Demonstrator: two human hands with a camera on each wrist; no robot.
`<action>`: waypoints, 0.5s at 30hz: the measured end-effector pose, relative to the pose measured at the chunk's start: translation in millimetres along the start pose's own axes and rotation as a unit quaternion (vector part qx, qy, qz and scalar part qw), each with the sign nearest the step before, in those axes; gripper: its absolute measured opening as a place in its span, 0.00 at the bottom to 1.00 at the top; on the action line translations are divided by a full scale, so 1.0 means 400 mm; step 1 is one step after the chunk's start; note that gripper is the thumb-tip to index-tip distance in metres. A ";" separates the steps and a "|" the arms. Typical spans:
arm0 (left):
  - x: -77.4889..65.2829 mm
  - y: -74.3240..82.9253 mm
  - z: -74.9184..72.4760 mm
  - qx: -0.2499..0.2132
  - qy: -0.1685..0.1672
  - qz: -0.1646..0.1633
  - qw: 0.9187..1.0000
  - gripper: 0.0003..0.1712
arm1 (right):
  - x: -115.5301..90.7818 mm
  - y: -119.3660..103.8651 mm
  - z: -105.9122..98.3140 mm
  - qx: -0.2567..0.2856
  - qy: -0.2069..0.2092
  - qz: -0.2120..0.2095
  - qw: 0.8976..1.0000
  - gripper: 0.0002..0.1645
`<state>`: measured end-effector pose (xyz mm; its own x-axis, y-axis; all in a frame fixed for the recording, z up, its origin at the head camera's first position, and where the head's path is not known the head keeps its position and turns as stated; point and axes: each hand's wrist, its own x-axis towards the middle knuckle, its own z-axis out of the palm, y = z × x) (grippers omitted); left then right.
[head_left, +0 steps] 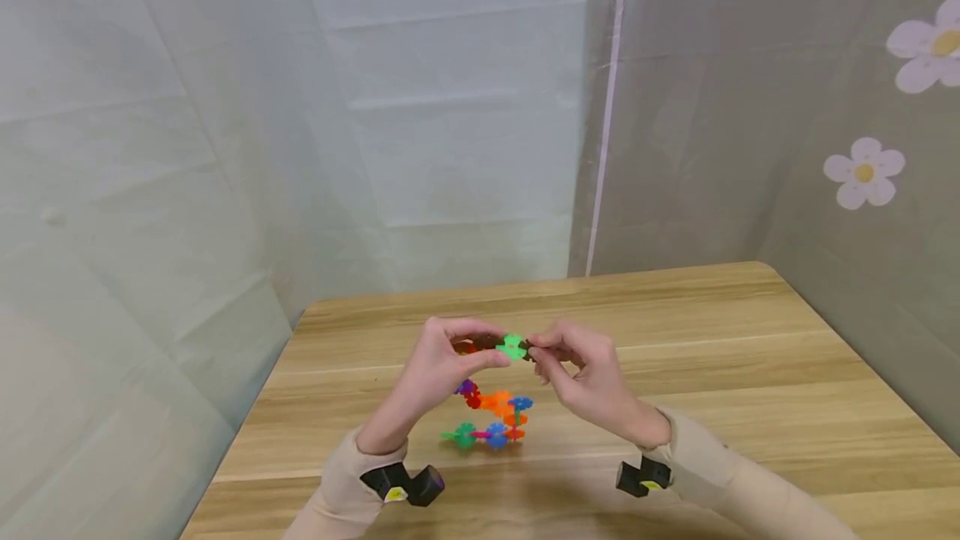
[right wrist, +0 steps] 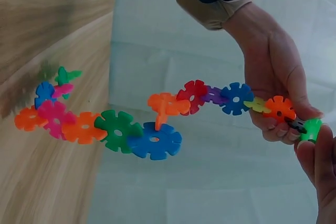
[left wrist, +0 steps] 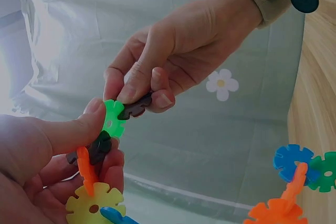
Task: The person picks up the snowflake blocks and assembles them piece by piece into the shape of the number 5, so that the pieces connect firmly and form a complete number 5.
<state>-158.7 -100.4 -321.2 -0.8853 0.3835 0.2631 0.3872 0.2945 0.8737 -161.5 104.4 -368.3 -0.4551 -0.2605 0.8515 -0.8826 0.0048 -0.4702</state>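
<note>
Linked plastic snowflake discs form a long coloured chain, with a blue disc [right wrist: 155,141] and an orange disc [right wrist: 84,127] along it. My left hand [head_left: 438,365] grips its upper end, thumb at the edge of a bright green disc [left wrist: 113,119]. Behind that thumb a black disc [left wrist: 100,148] is partly hidden by the fingers. My right hand [head_left: 592,373] pinches a dark disc [left wrist: 136,106] between thumb and fingers. This dark disc meets the green disc's edge; whether their slots are joined I cannot tell. Below the left hand hangs a yellow disc [left wrist: 94,208].
The chain's lower end, with a green disc [head_left: 465,436], is low over the wooden table [head_left: 712,357]; the head view does not show clearly whether it touches. Pale curtains [head_left: 450,148] stand behind the table. Each wrist wears a black camera [head_left: 405,483].
</note>
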 end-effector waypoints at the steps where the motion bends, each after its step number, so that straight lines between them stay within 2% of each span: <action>1: 0.000 0.001 0.000 0.003 0.001 0.002 1.000 0.14 | -0.001 0.000 0.001 0.001 0.002 -0.001 1.000 0.17; 8: -0.001 0.006 -0.004 0.004 0.005 -0.001 1.000 0.14 | 0.008 0.002 -0.004 0.006 0.003 -0.008 1.000 0.14; 15: 0.000 0.013 -0.010 0.013 0.001 -0.009 1.000 0.15 | 0.026 -0.007 -0.022 -0.079 -0.014 0.000 0.997 0.12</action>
<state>-157.7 -102.3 -314.9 -0.8927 0.3760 0.2484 0.3776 0.3233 0.8677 -165.0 110.2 -356.0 -0.4533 -0.2865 0.8441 -0.8913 0.1560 -0.4257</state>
